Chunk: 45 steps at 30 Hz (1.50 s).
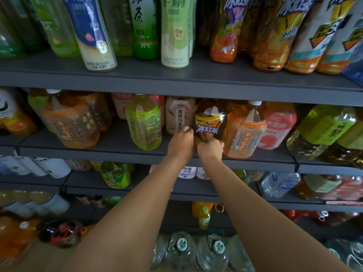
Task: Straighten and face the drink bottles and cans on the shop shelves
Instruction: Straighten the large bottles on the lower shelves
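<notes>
A large iced-tea bottle [210,122] with a yellow and purple label stands on the second grey shelf [121,152], label facing me. My left hand [181,143] grips its lower left side with curled fingers. My right hand [210,149] holds its lower front, thumb up against the label. A pale peach oolong bottle [177,114] stands just left of it, a green tea bottle [144,122] further left, and an orange-labelled bottle [243,132] right of it. The iced-tea bottle's base is hidden behind my hands.
The top shelf [196,79] carries tall tea and milk-tea bottles. A pink peach drink [279,126] and yellow-green bottles [320,130] stand at the right. Lower shelves hold water bottles [279,184] and small drinks; big water jugs [181,248] sit at the bottom.
</notes>
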Tool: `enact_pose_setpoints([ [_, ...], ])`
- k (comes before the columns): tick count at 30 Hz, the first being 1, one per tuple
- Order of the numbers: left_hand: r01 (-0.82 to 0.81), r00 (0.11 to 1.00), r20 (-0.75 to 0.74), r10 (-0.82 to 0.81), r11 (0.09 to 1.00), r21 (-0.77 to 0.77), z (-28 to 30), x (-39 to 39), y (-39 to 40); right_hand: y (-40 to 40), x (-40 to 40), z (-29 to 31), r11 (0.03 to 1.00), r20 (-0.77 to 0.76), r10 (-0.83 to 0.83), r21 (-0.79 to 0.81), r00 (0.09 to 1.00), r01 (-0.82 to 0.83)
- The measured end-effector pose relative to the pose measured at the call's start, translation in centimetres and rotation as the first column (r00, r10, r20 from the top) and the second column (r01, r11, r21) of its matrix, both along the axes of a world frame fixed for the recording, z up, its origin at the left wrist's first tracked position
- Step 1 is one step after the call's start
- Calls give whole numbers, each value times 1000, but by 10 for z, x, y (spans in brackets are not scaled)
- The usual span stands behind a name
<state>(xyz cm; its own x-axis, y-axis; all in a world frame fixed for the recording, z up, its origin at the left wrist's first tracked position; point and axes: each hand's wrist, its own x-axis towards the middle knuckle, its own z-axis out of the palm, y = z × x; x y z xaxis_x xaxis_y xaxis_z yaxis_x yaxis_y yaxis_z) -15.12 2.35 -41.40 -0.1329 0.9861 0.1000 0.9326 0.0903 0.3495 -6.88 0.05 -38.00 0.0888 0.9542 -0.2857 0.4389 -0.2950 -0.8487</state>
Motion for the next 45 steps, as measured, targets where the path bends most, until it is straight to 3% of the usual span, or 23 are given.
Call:
enact_pose_setpoints([
  [2, 21, 978, -210, -5, 997, 73, 9, -2, 8, 0, 3, -2, 1000, -17, -16, 19, 1000, 16],
  [4, 27, 952, -305, 18, 989, 142, 19, -3, 16, 0, 5, -2, 998, -66, -60, 24, 996, 62],
  [6, -15, 961, -270, 58, 987, 157, 28, -3, 22, 1, 6, 0, 994, -103, -98, 36, 990, 102],
  [12, -125, 992, -32, 123, 990, -70, 20, 3, 19, 0, -5, 4, 990, -133, -127, 46, 983, 134],
  [18, -145, 953, -293, 78, 967, -212, 11, -11, 17, -2, -11, -1, 992, -139, -98, 61, 985, 108],
  [20, -135, 952, -299, 62, 963, -231, 10, -12, 20, -4, -12, -4, 993, -153, -86, 73, 985, 98],
  [22, -116, 983, -164, 79, 966, -233, 4, -9, 22, -5, -13, -5, 994, -169, -69, 68, 983, 82],
  [24, -104, 983, 124, 133, 970, -218, -6, 1, 23, -5, -13, -7, 994, -177, -69, 67, 982, 82],
  [26, -104, 906, 381, 185, 969, -225, -13, 8, 25, -4, -12, -8, 994, -194, -81, 57, 978, 93],
  [28, -119, 827, 507, 242, 958, -262, -14, 11, 30, -3, -12, -8, 994, -215, -84, 53, 973, 98],
  [35, -358, 699, 539, 470, 882, -306, 1, 15, 37, 1, -10, -5, 996, -251, -79, 26, 965, 88],
  [39, -315, 704, 573, 419, 908, -278, 2, 14, 27, -3, -5, -9, 998, -280, -48, 18, 959, 55],
  [43, -312, 676, 624, 393, 919, -241, -8, 25, 5, -9, -2, -12, 991, -317, -124, 7, 940, 133],
  [45, -274, 723, 619, 308, 950, -152, -9, 33, -4, -6, 3, -12, 989, -300, -137, 10, 944, 147],
])
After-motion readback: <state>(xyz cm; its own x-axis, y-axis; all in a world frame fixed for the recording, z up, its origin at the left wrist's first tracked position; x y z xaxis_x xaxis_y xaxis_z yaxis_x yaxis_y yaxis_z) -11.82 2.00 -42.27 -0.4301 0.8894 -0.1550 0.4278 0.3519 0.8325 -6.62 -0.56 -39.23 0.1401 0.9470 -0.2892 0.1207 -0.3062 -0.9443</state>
